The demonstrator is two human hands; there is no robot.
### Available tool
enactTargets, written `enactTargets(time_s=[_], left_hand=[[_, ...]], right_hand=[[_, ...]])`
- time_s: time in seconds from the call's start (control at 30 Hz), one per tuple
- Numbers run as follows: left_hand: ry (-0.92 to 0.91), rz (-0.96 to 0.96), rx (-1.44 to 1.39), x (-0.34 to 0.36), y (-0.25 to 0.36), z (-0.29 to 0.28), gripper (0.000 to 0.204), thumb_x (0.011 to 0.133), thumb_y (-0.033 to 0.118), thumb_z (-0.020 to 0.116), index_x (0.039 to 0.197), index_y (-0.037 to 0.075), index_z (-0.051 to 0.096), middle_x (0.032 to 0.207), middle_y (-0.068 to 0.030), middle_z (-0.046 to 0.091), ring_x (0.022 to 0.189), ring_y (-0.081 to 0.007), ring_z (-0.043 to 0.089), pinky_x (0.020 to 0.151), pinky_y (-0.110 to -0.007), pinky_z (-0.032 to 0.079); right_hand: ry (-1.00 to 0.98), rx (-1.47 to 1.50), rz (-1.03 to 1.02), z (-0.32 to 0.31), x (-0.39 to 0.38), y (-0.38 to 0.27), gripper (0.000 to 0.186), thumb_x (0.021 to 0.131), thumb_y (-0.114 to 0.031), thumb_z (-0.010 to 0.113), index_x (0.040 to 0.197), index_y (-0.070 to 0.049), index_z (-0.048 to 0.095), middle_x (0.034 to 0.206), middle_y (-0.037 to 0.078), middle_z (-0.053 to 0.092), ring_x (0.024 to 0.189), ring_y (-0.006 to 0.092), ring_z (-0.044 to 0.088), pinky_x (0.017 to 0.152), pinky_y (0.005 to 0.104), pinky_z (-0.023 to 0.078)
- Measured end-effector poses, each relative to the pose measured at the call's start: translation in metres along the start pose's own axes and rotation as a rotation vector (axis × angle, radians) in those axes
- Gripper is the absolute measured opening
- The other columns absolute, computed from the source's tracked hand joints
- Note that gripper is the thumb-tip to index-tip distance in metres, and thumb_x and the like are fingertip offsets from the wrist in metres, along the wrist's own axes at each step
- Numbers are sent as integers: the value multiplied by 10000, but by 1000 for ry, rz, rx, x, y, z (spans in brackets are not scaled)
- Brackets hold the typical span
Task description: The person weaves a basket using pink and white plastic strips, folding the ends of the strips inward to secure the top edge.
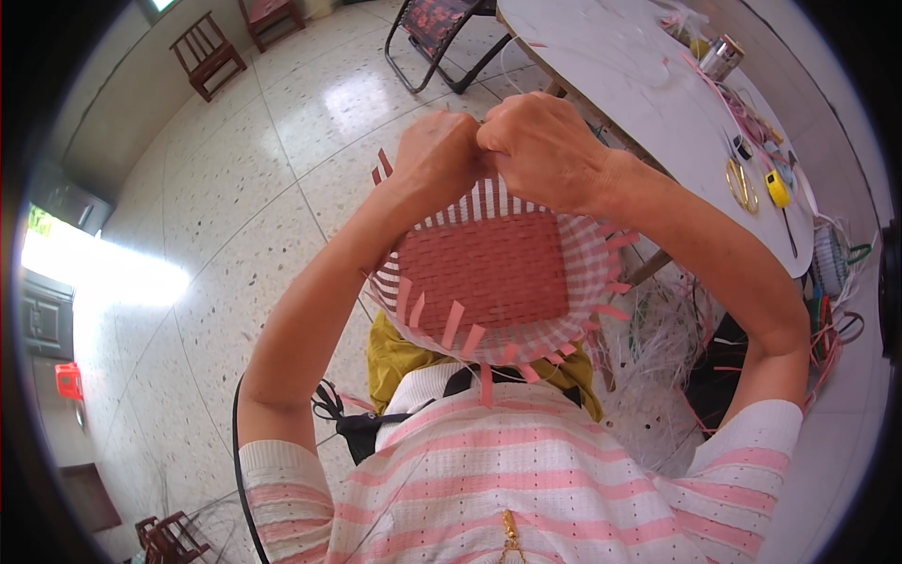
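Note:
A woven basket rests on my lap. Its rectangular base is brownish red, and its walls are striped pink and white. Loose strip ends stick out around the near and right rim. At the far rim, my left hand is closed, its fingers pressed together on the basket's edge. My right hand meets it there, also closed in a pinch. The fingertips touch each other, and whatever small strip lies between them is hidden by the knuckles.
A white table at the right carries gold-handled scissors, a yellow tape measure and a metal can. Tangled plastic strips lie on the floor below. A folding chair and a wooden chair stand beyond.

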State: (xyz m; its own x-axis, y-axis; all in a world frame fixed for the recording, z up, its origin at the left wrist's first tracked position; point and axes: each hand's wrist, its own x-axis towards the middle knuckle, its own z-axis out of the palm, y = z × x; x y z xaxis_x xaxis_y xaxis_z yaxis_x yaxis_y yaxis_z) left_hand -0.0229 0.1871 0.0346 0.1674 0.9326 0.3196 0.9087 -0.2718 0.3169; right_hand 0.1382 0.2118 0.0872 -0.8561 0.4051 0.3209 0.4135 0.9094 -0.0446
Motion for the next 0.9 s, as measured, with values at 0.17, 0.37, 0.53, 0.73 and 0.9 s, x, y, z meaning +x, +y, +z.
enactTargets(time_s=[0.17,0.37,0.53,0.73,0.9], left_hand=[[-11,-18,-35,-8,5,-10,247,731,234,753,767,-7,706,736,-237,658,715,-418,644,662,-463,513],[38,1,-51,-11,2,-9,230,718,215,749,719,-10,699,716,-242,646,696,-418,641,633,-465,508],[63,1,-48,-10,-2,1,220,722,219,760,728,5,706,678,-218,640,656,-397,637,613,-444,506],[77,52,-194,-4,3,3,203,735,247,789,716,55,728,634,-164,643,598,-322,633,579,-395,492],[40,72,-118,-2,2,8,201,729,249,786,728,58,723,637,-166,637,606,-339,626,593,-410,486]], right_hand=[[96,-20,-69,5,-3,-3,69,690,-27,627,690,-15,695,736,211,671,765,357,692,727,422,547],[137,-3,-148,6,-5,-7,70,698,-29,622,649,-32,672,708,188,657,766,342,675,740,426,528],[58,-24,-77,2,-3,-4,65,765,-48,641,732,-34,694,783,190,682,829,333,692,775,421,538],[-204,-114,260,-18,-1,-7,90,808,-60,667,873,-38,726,938,179,709,924,321,704,850,407,558],[-117,-57,132,-11,-8,-3,99,785,-46,658,848,-45,735,872,171,712,889,301,707,815,410,557]])
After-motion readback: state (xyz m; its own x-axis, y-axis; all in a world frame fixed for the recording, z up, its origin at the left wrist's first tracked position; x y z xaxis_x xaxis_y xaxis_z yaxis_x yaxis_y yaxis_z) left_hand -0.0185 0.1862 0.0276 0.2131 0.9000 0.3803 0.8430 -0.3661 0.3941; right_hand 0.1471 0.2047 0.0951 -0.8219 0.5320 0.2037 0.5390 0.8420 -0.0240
